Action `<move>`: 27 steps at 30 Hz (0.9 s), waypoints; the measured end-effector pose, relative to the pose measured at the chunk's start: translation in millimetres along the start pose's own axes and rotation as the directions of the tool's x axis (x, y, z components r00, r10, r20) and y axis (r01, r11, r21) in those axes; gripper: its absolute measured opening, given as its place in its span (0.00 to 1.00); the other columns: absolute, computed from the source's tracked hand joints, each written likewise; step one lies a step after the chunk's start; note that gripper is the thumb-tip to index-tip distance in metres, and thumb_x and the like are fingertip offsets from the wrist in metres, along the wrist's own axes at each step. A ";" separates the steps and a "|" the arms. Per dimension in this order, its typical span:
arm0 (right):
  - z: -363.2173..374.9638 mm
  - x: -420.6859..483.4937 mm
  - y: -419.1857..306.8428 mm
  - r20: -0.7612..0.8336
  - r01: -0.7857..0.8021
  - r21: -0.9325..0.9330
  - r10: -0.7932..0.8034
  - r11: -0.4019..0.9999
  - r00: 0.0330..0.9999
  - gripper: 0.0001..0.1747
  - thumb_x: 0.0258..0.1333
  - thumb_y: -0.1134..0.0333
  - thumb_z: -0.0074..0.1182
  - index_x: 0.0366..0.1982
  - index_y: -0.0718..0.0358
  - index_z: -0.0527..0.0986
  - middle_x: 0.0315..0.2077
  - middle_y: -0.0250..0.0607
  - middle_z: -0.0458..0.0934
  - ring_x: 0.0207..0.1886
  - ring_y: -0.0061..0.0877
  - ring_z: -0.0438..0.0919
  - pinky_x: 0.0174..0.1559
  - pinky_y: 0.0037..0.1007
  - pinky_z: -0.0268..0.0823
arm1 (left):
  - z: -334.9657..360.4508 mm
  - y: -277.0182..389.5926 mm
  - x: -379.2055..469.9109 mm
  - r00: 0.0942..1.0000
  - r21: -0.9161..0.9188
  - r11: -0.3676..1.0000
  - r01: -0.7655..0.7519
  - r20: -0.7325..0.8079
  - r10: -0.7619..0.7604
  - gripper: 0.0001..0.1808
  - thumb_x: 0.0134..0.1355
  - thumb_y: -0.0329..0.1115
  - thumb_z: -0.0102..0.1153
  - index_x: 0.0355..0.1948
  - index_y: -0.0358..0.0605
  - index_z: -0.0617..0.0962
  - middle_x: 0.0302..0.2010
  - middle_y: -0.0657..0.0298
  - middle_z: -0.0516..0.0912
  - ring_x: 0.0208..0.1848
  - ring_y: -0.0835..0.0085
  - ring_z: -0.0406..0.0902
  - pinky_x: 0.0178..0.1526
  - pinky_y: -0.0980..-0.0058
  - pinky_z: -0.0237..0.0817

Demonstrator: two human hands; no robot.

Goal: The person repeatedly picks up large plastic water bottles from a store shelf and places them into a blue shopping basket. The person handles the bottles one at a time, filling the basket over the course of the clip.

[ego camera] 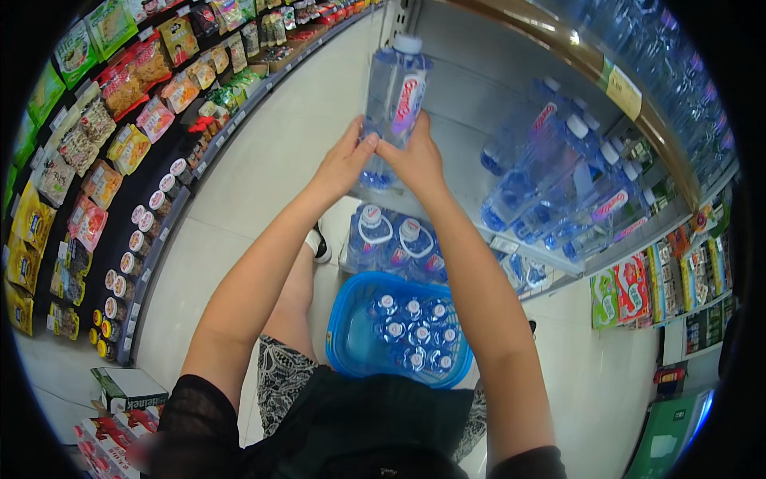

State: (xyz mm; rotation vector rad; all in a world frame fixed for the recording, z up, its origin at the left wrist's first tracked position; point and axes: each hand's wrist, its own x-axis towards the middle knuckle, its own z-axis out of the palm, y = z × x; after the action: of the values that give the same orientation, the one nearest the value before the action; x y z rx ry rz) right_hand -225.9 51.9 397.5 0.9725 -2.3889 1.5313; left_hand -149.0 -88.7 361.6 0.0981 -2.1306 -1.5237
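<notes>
A large clear plastic water bottle (389, 72) with a white cap and a red and purple label stands upright between my hands. My left hand (349, 154) grips its left side low down, and my right hand (416, 158) grips the right side. The two thumbs meet across its front. Below my forearms, a blue plastic basket (342, 317) holds several small water bottles (421, 333) with white caps, gathered on its right side. Behind the basket, larger water bottles with carry handles (389, 242) stand in a pack at floor level.
To the right, a metal shelf (455, 90) carries several large water bottles (538, 185); more bottles (658, 54) fill the shelf above. A curved snack rack (173, 215) with bags and jars runs along the left. Cartons (128, 389) stand at lower left, and a green box (673, 437) at lower right.
</notes>
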 end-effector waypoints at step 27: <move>52.2 -376.5 213.7 0.443 -0.142 -0.528 0.414 0.838 0.795 0.26 0.51 0.60 0.65 0.48 0.64 0.71 0.32 0.52 0.83 0.34 0.48 0.83 0.35 0.45 0.75 | 154.4 -194.3 -317.0 0.676 0.462 0.814 0.351 0.476 -0.562 0.49 0.47 0.28 0.72 0.69 0.43 0.60 0.65 0.39 0.68 0.64 0.44 0.71 0.61 0.56 0.67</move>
State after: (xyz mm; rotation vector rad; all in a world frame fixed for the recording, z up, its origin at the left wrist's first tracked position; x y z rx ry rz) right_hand -45.8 231.7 43.4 1.0586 -3.2221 0.6811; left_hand 11.4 83.2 34.8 0.3515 -3.0673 -1.5797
